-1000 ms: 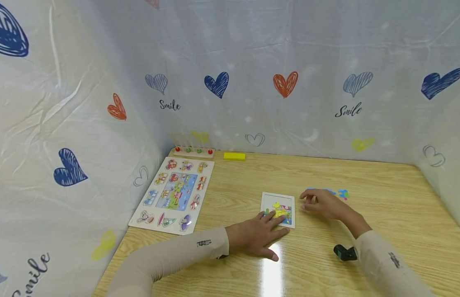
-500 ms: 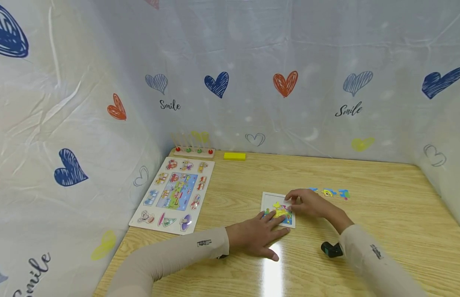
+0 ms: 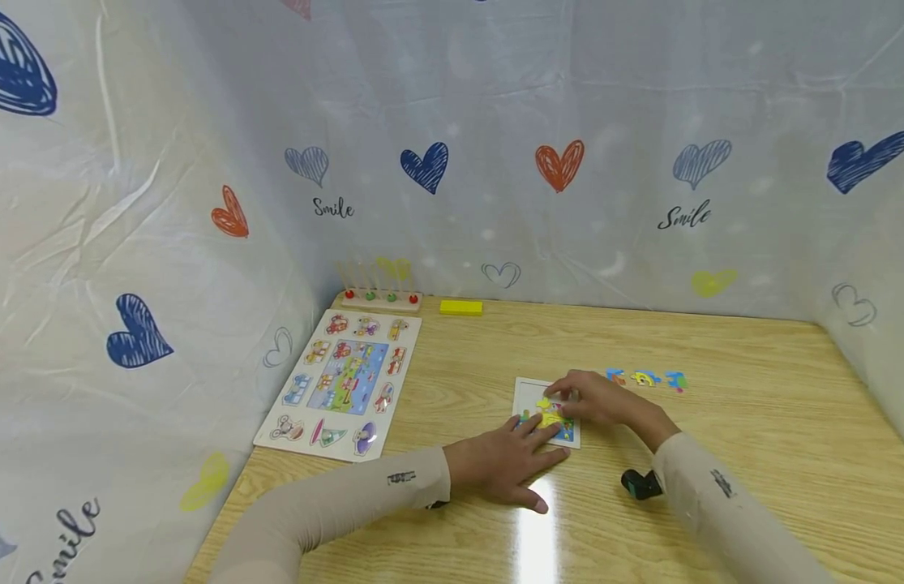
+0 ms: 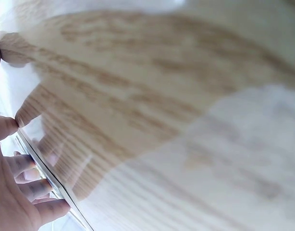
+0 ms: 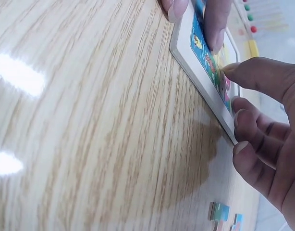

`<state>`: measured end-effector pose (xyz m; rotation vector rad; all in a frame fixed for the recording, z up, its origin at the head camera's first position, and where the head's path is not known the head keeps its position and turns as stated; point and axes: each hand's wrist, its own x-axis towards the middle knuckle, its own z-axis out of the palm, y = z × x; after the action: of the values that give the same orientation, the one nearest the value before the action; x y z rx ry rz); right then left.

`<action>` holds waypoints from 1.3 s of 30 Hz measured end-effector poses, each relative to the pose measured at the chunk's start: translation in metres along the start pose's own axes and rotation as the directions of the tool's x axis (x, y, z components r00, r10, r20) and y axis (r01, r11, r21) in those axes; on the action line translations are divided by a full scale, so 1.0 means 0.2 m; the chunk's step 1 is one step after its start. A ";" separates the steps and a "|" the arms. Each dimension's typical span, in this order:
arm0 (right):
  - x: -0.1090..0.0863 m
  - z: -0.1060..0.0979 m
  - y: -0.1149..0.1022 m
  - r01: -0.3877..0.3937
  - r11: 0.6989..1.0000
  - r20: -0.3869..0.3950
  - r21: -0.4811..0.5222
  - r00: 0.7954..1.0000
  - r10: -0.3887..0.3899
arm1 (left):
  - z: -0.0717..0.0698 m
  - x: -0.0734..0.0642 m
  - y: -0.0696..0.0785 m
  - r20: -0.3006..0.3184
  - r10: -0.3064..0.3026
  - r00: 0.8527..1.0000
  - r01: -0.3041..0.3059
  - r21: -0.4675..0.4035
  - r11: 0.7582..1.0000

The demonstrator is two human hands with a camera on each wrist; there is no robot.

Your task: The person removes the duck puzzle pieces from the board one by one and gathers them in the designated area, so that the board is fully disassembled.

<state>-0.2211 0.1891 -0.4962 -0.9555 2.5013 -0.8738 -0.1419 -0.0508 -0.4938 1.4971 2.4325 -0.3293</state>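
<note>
- Over the last second my right hand (image 3: 599, 397) has moved left, away from the loose pieces (image 3: 645, 379), and now sits over the tray (image 3: 527, 396).
- My left hand (image 3: 505, 466) has stayed put, fingers spread and nearly straight, fingertips on the tray's near part, gripping nothing; I take it to be steadying things.
- The tray lies flat on the bench (image 3: 743, 357) before me, partly filled, its far left part bare; three loose pieces lie beyond my right hand. I judge that I am midway through fitting.
- My right fingers are bent, thumb and forefinger near the pink piece (image 5: 227, 84); whether they pinch a piece I cannot tell.
- My fingers cover much of the picture.
- The left wrist view is mostly blurred bench, with the tray a thin edge; the right one cuts off the loose pieces.
</note>
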 end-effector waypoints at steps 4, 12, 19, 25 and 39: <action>0.01 -0.01 -0.01 0.010 1.000 0.018 -0.024 1.000 -0.009 | 0.00 0.01 0.00 0.013 -0.006 1.000 0.006 0.003 1.000; 0.01 0.00 -0.01 0.023 0.999 0.024 -0.045 0.999 -0.021 | 0.01 0.01 0.00 -0.007 -0.003 1.000 0.003 0.013 1.000; 0.02 0.00 -0.01 0.031 0.999 0.015 -0.045 0.999 -0.031 | 0.01 0.00 0.00 -0.008 -0.004 1.000 0.004 -0.011 1.000; 0.02 0.01 -0.03 0.011 0.999 0.020 -0.036 1.000 -0.010 | 0.02 0.01 0.00 -0.018 -0.010 1.000 0.010 -0.011 1.000; 0.02 0.00 -0.05 -0.041 0.999 0.035 -0.029 0.999 0.042 | 0.01 -0.01 0.01 -0.015 -0.028 0.999 0.028 -0.024 0.999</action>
<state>-0.2193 0.1808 -0.4910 -0.9167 2.5001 -0.8044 -0.1385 -0.0513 -0.4949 1.4623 2.4627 -0.2946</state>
